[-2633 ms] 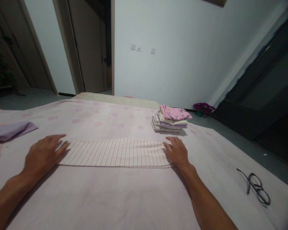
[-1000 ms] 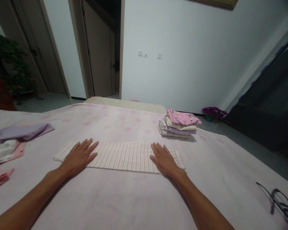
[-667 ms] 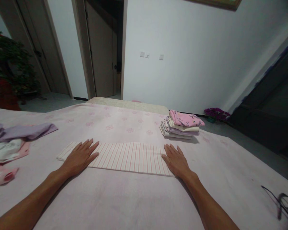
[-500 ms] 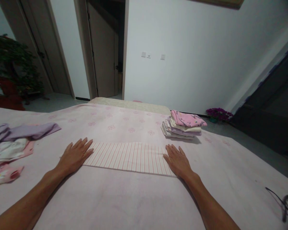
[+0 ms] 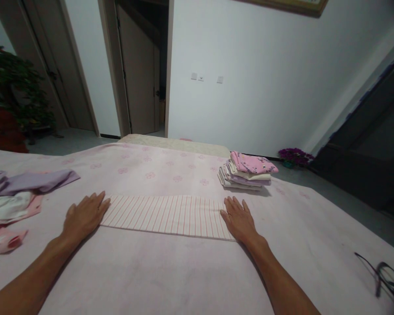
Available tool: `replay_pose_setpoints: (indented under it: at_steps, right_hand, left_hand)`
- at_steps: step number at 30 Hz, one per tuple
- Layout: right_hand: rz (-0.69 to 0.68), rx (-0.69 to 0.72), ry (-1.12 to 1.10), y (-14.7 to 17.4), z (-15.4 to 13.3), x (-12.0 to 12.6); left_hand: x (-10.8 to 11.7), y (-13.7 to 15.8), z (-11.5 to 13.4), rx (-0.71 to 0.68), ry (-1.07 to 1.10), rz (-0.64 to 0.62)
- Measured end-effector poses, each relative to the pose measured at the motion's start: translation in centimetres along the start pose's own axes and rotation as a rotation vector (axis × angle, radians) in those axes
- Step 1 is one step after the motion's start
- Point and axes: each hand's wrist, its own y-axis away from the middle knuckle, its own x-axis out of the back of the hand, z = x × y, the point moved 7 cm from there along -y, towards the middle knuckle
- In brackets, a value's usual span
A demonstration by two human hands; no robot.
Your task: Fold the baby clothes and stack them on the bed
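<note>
Left fingers point(image 5: 97, 202): flat over the left end of the striped cloth point(image 5: 170, 216), stretched out and only slightly apart, pinching nothing that I can see.
Right fingers point(image 5: 230, 205): flat over the other end, a little spread, my thumb out toward the middle; no pinch here either.
Striped cloth: a long, flat strip running between my fingers and partly under them, so I can't see its ends.
Step in hand: pressing the strip flat and straight, I judge.
Next move calls for: to my mind, a pinch through every layer at one end, the other held steady.
Sheet point(image 5: 170, 275): carries it all; the strip lies well in from its far edge.
Stack point(image 5: 248, 175): folded, pink on top, beyond my right fingers by the far edge.
Loose clothes point(image 5: 42, 181): lilac, white and pink, crumpled toward the sheet's left side.
Glasses point(image 5: 379, 279): near the right edge, partly out of view.
</note>
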Motion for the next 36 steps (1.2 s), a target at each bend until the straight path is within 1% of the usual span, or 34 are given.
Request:
replay_pose_setpoints:
  at_steps: [1, 2, 3, 4, 5, 6, 8, 10, 11, 13, 15, 16, 18, 20, 22, 27, 31, 36]
  right_hand:
    - [0.016, -0.001, -0.007, 0.1, -0.8, 0.5]
    - [0.031, 0.020, -0.022, 0.1, -1.9, 1.1]
    - [0.043, 0.064, -0.046, 0.1, -3.3, 1.7]
    - [0.045, 0.131, -0.078, 0.2, -5.0, 2.2]
    - [0.036, 0.209, -0.117, 0.2, -6.9, 2.6]
    - [0.027, 0.276, -0.156, 0.2, -8.6, 3.0]
    - [0.009, 0.354, -0.223, 0.2, -11.3, 3.5]
    - [-0.002, 0.375, -0.274, 0.2, -12.9, 3.5]
    - [-0.005, 0.381, -0.296, 0.2, -13.3, 3.4]
    - [0.012, 0.398, -0.345, 0.5, -13.6, 3.2]
    - [0.082, 0.392, -0.407, 0.6, -13.3, 3.2]
    - [0.131, 0.363, -0.438, 0.7, -13.0, 3.2]
    - [0.217, 0.259, -0.478, 0.5, -12.0, 3.2]
    - [0.257, 0.165, -0.476, 0.3, -11.2, 3.0]
    - [0.265, 0.137, -0.446, 0.1, -11.1, 2.7]
    - [0.271, 0.148, -0.416, 0.2, -11.2, 2.7]
    - [0.264, 0.144, -0.429, 0.2, -11.0, 2.8]
    - [0.264, 0.140, -0.425, 0.1, -11.0, 2.6]
  left_hand:
    - [0.8, 0.1, 0.8, 0.007, -0.020, 0.074]
    - [1.6, 0.1, 2.0, -0.016, -0.029, 0.153]
    - [2.2, 0.2, 3.8, -0.077, -0.017, 0.217]
    - [2.5, 0.3, 5.9, -0.164, 0.027, 0.244]
    - [2.5, 0.3, 8.1, -0.250, 0.092, 0.241]
    - [2.3, 0.3, 10.5, -0.329, 0.170, 0.209]
    - [1.5, 0.4, 14.8, -0.439, 0.292, 0.128]
    - [0.6, 0.5, 18.3, -0.513, 0.341, 0.076]
    - [0.3, 0.5, 19.7, -0.540, 0.347, 0.062]
    - [-0.3, 0.4, 21.7, -0.576, 0.340, 0.047]
    - [-0.6, 0.2, 23.0, -0.591, 0.307, 0.037]
    - [-0.7, 0.0, 23.5, -0.596, 0.290, 0.029]
    - [-0.5, -0.6, 24.5, -0.598, 0.265, 0.012]
    - [-0.2, -1.3, 25.5, -0.587, 0.253, -0.001]
    - [0.2, -2.0, 26.6, -0.566, 0.238, -0.013]
    - [1.0, -2.7, 29.0, -0.536, 0.173, -0.052]
    - [1.4, -2.6, 29.7, -0.484, 0.135, -0.088]
    - [1.4, -2.8, 30.4, -0.428, 0.109, -0.168]
